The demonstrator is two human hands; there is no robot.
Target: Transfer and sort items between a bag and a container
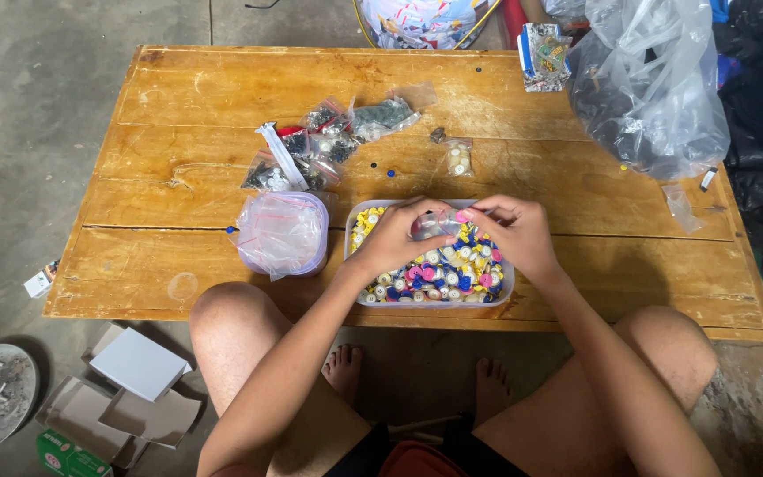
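Pinching a small clear plastic bag (434,224) between both hands, right over the tray of coloured buttons (439,269).

Left hand (395,237) and right hand (514,231) meet at the bag's top edge, fingers (474,215) clenched on it from either side, so its long axis runs across between them and the mouth faces up. The clear tray (357,216) sits directly beneath on the wooden desk (178,159), buttons just under the knuckles. A tub covered in plastic bags (282,234) stands just beside the left hand.

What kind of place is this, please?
Probably an informal home workshop for sorting small parts: a low wooden table on bare concrete floor, a tub of coloured buttons, and many small plastic bags.
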